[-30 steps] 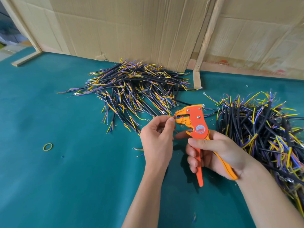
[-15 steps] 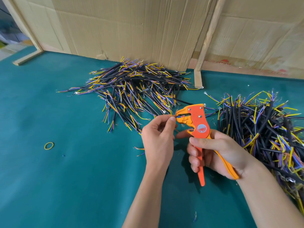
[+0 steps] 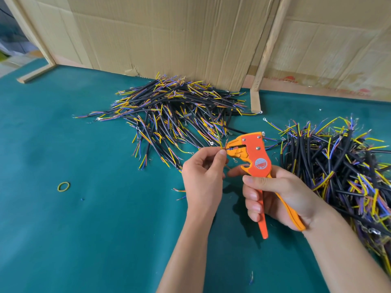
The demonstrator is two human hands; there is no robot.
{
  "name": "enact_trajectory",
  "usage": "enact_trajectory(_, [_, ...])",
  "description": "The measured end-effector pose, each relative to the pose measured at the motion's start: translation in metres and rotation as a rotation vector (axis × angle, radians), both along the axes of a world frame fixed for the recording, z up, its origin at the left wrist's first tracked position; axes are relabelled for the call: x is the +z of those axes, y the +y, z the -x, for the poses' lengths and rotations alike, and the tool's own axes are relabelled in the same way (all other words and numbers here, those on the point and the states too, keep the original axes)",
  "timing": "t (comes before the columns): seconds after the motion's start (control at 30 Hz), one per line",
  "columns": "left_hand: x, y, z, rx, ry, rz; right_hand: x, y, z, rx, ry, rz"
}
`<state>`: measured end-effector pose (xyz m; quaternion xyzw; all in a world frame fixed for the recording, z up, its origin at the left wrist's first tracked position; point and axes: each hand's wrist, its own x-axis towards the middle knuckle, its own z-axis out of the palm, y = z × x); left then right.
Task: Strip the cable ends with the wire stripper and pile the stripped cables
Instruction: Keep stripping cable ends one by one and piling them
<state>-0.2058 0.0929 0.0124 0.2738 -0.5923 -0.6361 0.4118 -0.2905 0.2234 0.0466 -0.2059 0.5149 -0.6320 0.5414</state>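
So the left hand [image 3: 204, 176] is pinching a cable's thin wires [image 3: 221, 142] between thumb and fingertip and feeding one tip into the nose of the stripper [image 3: 251, 154]. The right hand [image 3: 275, 195] is wrapped around the orange handles, fingers curled over the lower one. Can't tell if it's mid-squeeze or just holding.

Most of the cable is hidden behind the left hand, only the yellow and coloured ends poke up just beside the tool's mouth. One pile [image 3: 173, 115] sits further back on the table [image 3: 84, 229] against the cardboard [image 3: 169, 39], another pile [image 3: 338, 170] is to the right, close to the tool hand. I honestly can't say which one is the stripped one.

Tips for this bit, imo: keep the wire square to the mouth, push in only as much as you want bared, and hold the other wires clear so they don't get nipped. Pinch firm near the end so it doesn't slide, then one clean squeeze.

There's also a rubber band [image 3: 63, 186] lying off to the left.
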Motion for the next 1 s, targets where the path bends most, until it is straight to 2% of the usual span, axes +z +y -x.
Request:
enact_trajectory(0.13, [0.0, -0.001, 0.0, -0.012, 0.037, -0.039, -0.001, -0.002, -0.001, -0.01, 0.003, -0.01])
enact_trajectory(0.3, [0.001, 0.0, 0.001, -0.021, 0.057, -0.044, -0.004, -0.01, -0.005, -0.128, 0.034, 0.004])
enact_trajectory(0.53, [0.003, -0.001, 0.0, -0.08, 0.081, -0.043, -0.002, -0.004, -0.001, -0.034, -0.015, 0.024])
enact_trajectory(0.77, [0.003, -0.003, 0.0, -0.088, 0.076, -0.016, 0.003, 0.007, 0.011, -0.042, -0.016, 0.072])
enact_trajectory(1.0, [0.0, -0.001, 0.003, -0.036, 0.036, 0.038, 0.011, 0.019, 0.021, 0.127, 0.014, 0.174])
